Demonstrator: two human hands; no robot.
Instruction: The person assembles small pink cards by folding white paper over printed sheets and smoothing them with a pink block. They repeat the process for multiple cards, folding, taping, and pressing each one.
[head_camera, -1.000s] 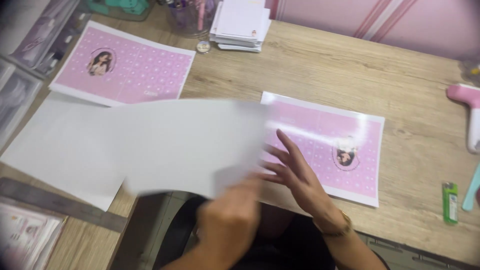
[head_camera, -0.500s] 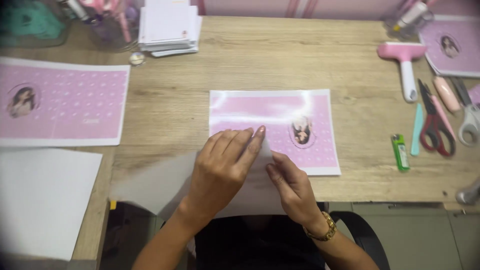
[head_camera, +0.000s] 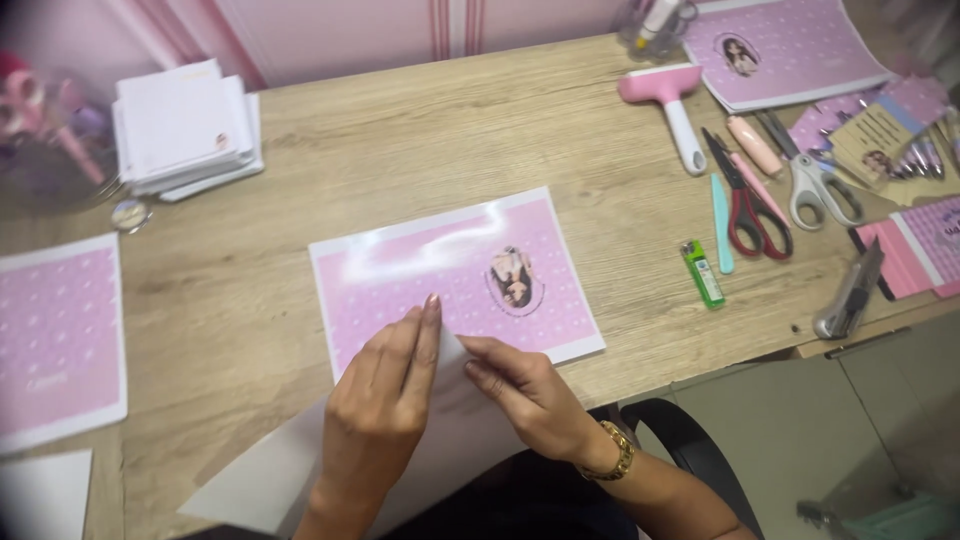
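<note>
I am holding a white sheet (head_camera: 300, 470) by its upper corner, at the near edge of the counter (head_camera: 420, 140), and most of this sheet hangs over the edge toward me. Its corner lies on the lower left part of a glossy pink printed sheet (head_camera: 440, 275), which is flat on the counter in front of me and has a small oval picture (head_camera: 513, 280) near its middle.

My left hand (head_camera: 385, 400) lies flat on the white sheet with the fingers straight and close together, and the fingertips reach onto the pink print. My right hand (head_camera: 520, 390) is just beside it, with thumb and fingers narrow, pinching the corner of the white sheet. On the right wrist I have a gold bracelet (head_camera: 615, 452).

To the left, another pink sheet (head_camera: 55, 335) lies at the counter's edge. Behind it stands a stack of white paper pads (head_camera: 185, 125), and a small round thing (head_camera: 130, 214) is beside the stack.

To the right, well apart from my hands, there is a green lighter (head_camera: 703, 272), a thin teal tool (head_camera: 721, 220), scissors with red handles (head_camera: 748, 200), scissors with grey handles (head_camera: 812, 175), a pink roller with a white handle (head_camera: 672, 100) and a grey utility knife (head_camera: 850, 292) near the edge. In the far right corner lies one more pink printed sheet (head_camera: 785, 50), with small pink cards (head_camera: 915, 250) below it.
</note>
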